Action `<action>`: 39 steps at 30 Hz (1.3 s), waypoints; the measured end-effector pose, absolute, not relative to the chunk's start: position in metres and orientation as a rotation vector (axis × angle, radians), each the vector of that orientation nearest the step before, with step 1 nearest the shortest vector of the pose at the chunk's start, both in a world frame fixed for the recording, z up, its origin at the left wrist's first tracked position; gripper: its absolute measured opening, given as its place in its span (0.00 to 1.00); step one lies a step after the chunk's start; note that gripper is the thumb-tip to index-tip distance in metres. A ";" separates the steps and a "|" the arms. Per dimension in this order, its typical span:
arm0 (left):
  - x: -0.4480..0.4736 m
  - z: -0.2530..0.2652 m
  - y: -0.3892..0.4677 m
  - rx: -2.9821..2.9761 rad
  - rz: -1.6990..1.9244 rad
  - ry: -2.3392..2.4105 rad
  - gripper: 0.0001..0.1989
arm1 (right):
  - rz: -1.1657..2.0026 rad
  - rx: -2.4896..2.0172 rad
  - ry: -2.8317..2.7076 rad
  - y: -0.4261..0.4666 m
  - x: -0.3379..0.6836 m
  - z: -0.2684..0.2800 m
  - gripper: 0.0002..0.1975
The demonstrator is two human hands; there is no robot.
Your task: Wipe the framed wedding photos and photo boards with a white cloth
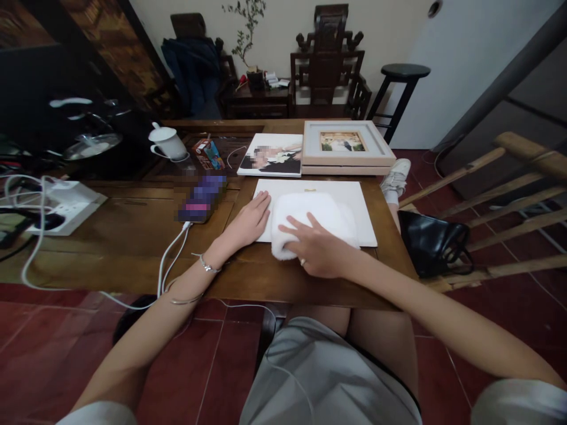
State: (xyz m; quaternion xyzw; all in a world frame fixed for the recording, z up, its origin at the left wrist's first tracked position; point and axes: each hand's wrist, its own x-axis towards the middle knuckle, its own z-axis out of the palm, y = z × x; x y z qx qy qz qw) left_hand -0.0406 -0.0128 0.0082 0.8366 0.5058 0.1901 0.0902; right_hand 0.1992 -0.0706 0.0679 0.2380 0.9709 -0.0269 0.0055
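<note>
On the table in front of me lies a flat white panel [365, 212] with a small gold-coloured fitting near its far edge. A folded, fluffy white cloth [305, 206] rests on top and hangs slightly over the near edge. My right hand [319, 247] grips this cloth from the near side, fingers spread across its top and the thumb at its folded edge. Flat on the panel's left edge rests my left hand [256, 217], its fingers stretched out and holding nothing. The cloth hides the middle of the panel.
Behind the panel are a photo print [274, 154] and a pale framed picture [349, 144]. To the left are a phone [204, 198] on a white cable, a drink carton [208, 154], a lidded white cup [168, 143] and a power strip [73, 206]. Someone's shoe [396, 176] shows at right.
</note>
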 end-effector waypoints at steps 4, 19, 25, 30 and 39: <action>-0.041 0.010 -0.013 2.486 0.579 1.497 0.27 | -0.069 0.887 3.008 -0.027 0.190 0.071 0.26; -0.034 0.029 -0.021 2.197 1.255 1.484 0.31 | -0.042 0.608 3.109 -0.035 0.154 0.066 0.20; -0.035 0.025 -0.018 2.147 1.219 1.550 0.31 | -0.191 0.322 3.181 -0.069 0.176 0.077 0.18; -0.033 0.025 -0.018 2.296 1.021 1.579 0.27 | -0.390 0.665 2.985 -0.058 0.188 0.102 0.19; -0.033 0.031 -0.021 2.448 0.809 1.467 0.19 | -0.597 1.115 3.025 0.001 0.175 0.096 0.19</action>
